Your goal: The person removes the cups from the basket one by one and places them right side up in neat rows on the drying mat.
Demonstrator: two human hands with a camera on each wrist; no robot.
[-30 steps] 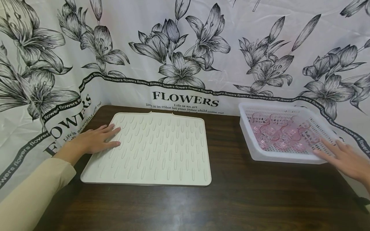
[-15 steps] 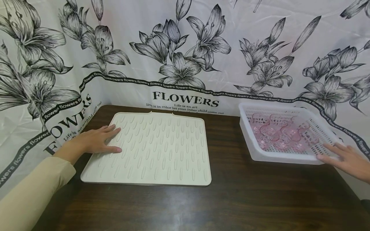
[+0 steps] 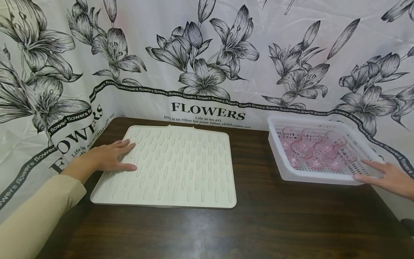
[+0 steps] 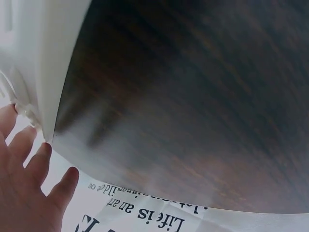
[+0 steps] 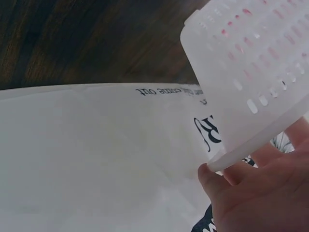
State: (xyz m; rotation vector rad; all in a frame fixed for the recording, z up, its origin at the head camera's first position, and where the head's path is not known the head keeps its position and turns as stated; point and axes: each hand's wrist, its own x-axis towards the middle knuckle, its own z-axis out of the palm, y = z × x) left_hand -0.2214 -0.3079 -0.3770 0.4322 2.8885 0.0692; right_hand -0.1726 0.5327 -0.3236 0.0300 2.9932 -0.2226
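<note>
A cream-white mat [image 3: 181,169] with raised oval ridges lies at the left of the table. My left hand [image 3: 108,157] rests on its left edge, fingers spread and fairly straight. In the left wrist view the fingertips [image 4: 44,150] meet the mat's edge. At the right stands a white perforated plastic basket [image 3: 318,177] holding several clear pink cups [image 3: 302,148]. My right hand [image 3: 391,180] touches the basket's near right corner with its fingers extended. In the right wrist view the thumb [image 5: 208,178] is at the basket's rim, and the other fingers are partly hidden behind it.
The dark wood-grain table [image 3: 258,223] runs beneath both things. A white curtain [image 3: 136,104] with black flower prints and lettering hangs close behind the table and along its left and right sides.
My right hand has shifted a little to the right along the basket's corner. The left hand, mat and basket stay nearly where they were.
</note>
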